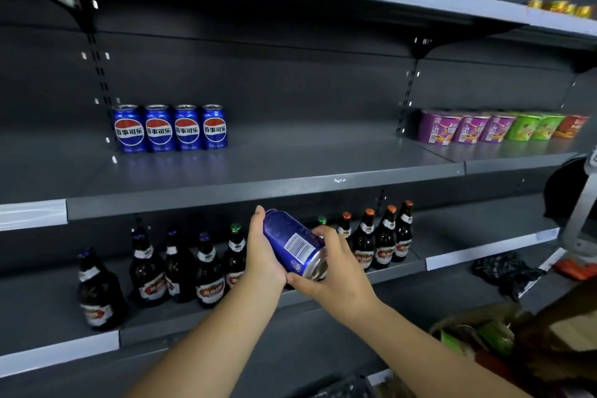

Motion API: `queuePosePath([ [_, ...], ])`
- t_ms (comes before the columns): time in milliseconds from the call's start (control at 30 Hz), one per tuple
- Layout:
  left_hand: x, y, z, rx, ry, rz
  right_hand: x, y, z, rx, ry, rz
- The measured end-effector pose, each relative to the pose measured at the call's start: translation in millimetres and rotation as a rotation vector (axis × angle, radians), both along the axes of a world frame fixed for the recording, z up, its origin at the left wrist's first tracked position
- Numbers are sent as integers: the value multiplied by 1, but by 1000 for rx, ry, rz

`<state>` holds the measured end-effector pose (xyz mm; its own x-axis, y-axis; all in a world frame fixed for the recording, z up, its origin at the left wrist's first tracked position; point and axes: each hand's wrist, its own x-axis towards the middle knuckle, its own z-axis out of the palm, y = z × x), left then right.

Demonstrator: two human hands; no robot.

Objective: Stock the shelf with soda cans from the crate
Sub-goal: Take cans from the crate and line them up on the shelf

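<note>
A blue soda can (pixel 292 242) lies tilted between both hands. The left hand (pixel 263 255) wraps its side and the right hand (pixel 339 271) pinches its near end. Above the fingers, four cans (pixel 169 128) already stand on the grey shelf (pixel 290 186), which is mostly bare, so stocking seems barely begun. Beer bottles (pixel 384 236) stand just behind the fingers.

Dim, cool light from above; under each shelf (pixel 258 191) the back panel (pixel 290 84) sinks into shadow. A glint shows on the base of the can (pixel 292 241). Wide-angle bowing bends shelf edges (worst at corners); the lower right is blurred.
</note>
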<state>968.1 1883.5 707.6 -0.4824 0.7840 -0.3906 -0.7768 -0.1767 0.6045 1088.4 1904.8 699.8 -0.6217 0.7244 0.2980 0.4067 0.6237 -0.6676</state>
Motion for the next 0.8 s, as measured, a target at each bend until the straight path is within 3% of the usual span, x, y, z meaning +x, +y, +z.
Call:
queuePosePath([
  [100, -2, -1, -1, 12, 24, -16, 0, 1, -1, -99, 32, 44],
  [233, -10, -4, 0, 49, 138, -34, 2, 1, 11, -553, 164, 109],
  [333, -15, -8, 4, 84, 202, -95, 2, 5, 14, -794, 70, 171],
  [433, -18, -14, 9, 81, 237, -142, -1, 3, 10, -976, 116, 283],
  [567, -21, -20, 7, 114, 228, -102, -13, -5, 4, -975, 322, 254],
  [667, -23, -23, 4, 123, 232, -82, -20, -17, 2, -905, 358, 223],
  [800, -25, -26, 8, 119, 268, -78, -23, -26, -1, -653, 379, 120],
])
